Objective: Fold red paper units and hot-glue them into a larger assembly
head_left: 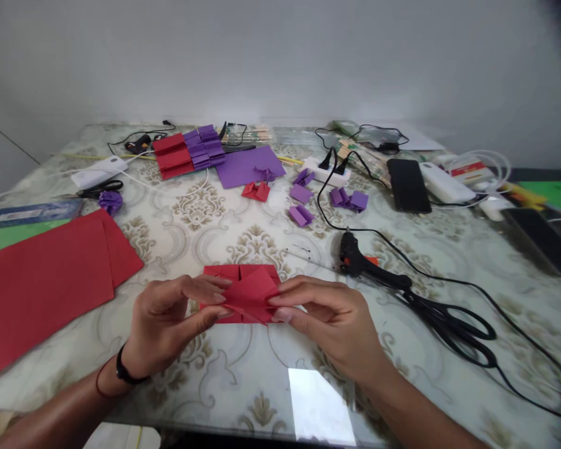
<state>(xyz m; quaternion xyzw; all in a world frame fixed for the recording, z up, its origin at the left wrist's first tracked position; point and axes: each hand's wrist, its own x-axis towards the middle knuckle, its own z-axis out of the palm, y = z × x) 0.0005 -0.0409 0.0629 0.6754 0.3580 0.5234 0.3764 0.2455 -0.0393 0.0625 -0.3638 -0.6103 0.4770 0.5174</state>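
A small folded red paper piece (250,292) sits just above the patterned table near its front edge. My left hand (171,321) pinches its left side between thumb and fingers. My right hand (325,315) pinches its right side the same way. Both hands are closed on the paper. A black band circles my left wrist.
Large red paper sheets (42,280) lie at the left. A black glue gun (359,262) and black scissors (453,324) with a trailing cord lie to the right. Folded purple pieces (302,215), a purple sheet (247,165), folded red and purple stacks (187,153), phones (406,184) and chargers fill the back.
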